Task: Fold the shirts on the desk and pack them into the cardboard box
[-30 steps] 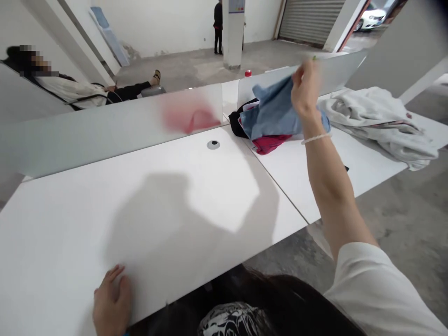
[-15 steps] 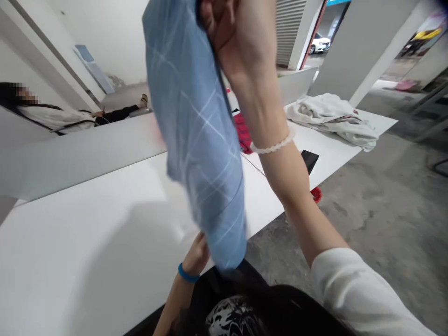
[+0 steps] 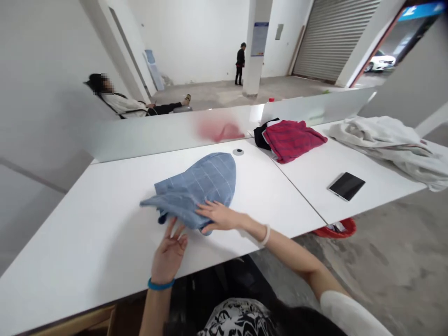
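Note:
A blue garment [image 3: 206, 179] with thin white check lines lies bunched on the white table [image 3: 115, 200]. Its left end is crumpled, with a loose flap raised a little. My right hand [image 3: 220, 216] rests on its near right part, fingers spread and palm down. At the near edge of the cloth is my left hand [image 3: 170, 252], palm turned up and fingers loosely apart; its fingertips reach the fabric's edge, and I cannot tell whether they go under it. Neither hand grips the cloth.
Right of the garment are a red checked cloth [image 3: 292, 140] on dark fabric, a tablet [image 3: 347, 186] and a heap of white cloth [image 3: 388, 140]. A frosted partition [image 3: 154, 135] runs along the back. A red bin [image 3: 338, 229] stands under the table edge. Two people are beyond the partition.
The blue garment was held up in front of me by my raised right hand; now it lies on the table. Both hands are at its near side, and the view has turned left.

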